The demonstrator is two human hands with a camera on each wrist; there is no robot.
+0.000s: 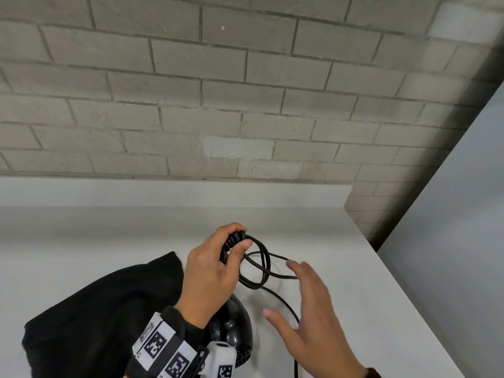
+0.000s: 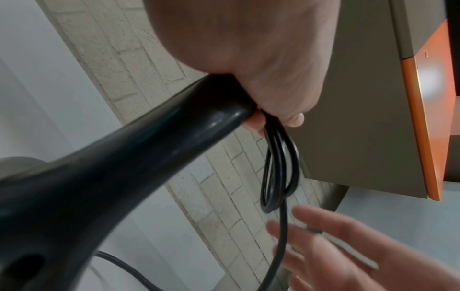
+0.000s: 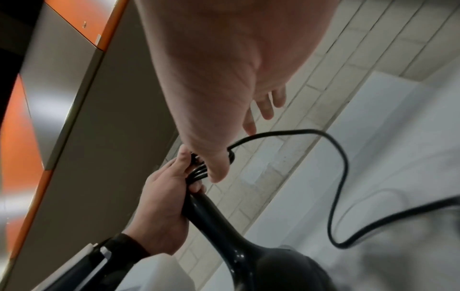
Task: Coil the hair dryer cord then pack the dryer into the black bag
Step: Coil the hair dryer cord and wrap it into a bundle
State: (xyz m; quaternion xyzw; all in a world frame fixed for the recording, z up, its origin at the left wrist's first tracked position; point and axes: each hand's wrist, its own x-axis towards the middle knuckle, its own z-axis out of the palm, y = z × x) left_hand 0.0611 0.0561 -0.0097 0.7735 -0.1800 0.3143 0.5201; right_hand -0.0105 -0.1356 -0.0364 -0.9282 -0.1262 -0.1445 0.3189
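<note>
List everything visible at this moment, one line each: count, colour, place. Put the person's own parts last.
hair dryer: one, black, held above the table by its handle.
cord: one, black, few loops at the handle end, the rest trailing loose.
bag: one, black, on the table at left.
table: one, white, against the brick wall.
cabinet: one, grey with orange edge, overhead.
left hand: grips handle and loops.
right hand: fingers spread, beside the loops.
</note>
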